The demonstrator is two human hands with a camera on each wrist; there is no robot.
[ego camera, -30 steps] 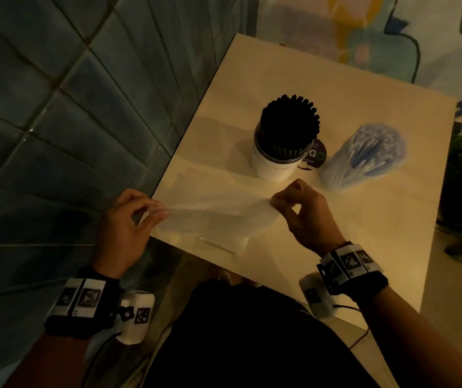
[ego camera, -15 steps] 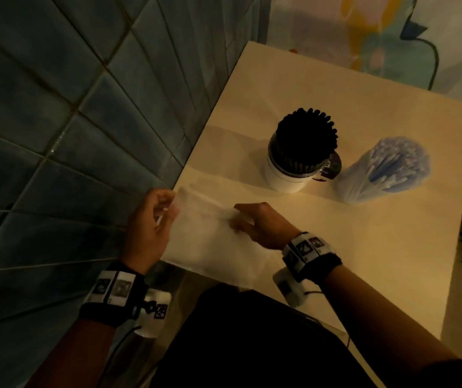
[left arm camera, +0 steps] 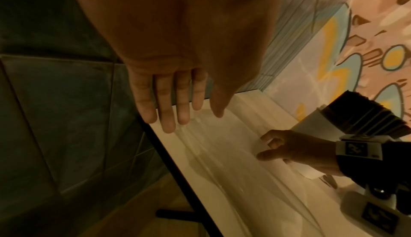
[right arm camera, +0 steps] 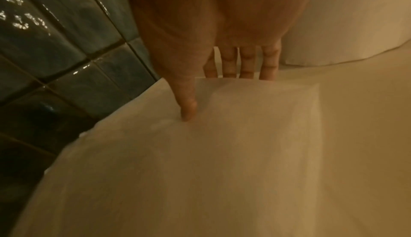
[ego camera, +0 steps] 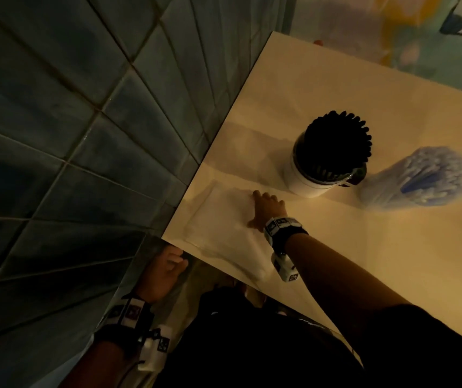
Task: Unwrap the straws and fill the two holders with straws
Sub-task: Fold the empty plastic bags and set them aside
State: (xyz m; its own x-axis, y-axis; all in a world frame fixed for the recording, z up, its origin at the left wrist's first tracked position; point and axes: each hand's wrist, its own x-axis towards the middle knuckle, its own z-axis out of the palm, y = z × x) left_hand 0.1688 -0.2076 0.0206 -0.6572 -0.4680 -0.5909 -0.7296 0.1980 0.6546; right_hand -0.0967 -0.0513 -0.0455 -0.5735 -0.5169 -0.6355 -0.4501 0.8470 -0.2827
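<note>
step: we flatten the empty wrapper [ego camera: 224, 219] on the worktop [ego camera: 364, 261] beside the white holder [ego camera: 308, 180] | right hand [ego camera: 266, 211] presses it, fingers straight; left hand [ego camera: 165, 273] released, holding nothing | advice: keep the palm flat, sweep away from the holder

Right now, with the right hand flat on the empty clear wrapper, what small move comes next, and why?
Probably slide the wrapper aside with the right hand and lift off. Both holders look full: the white cup of black straws and the clear holder of blue-white ones. The left hand hangs free below the table.
</note>
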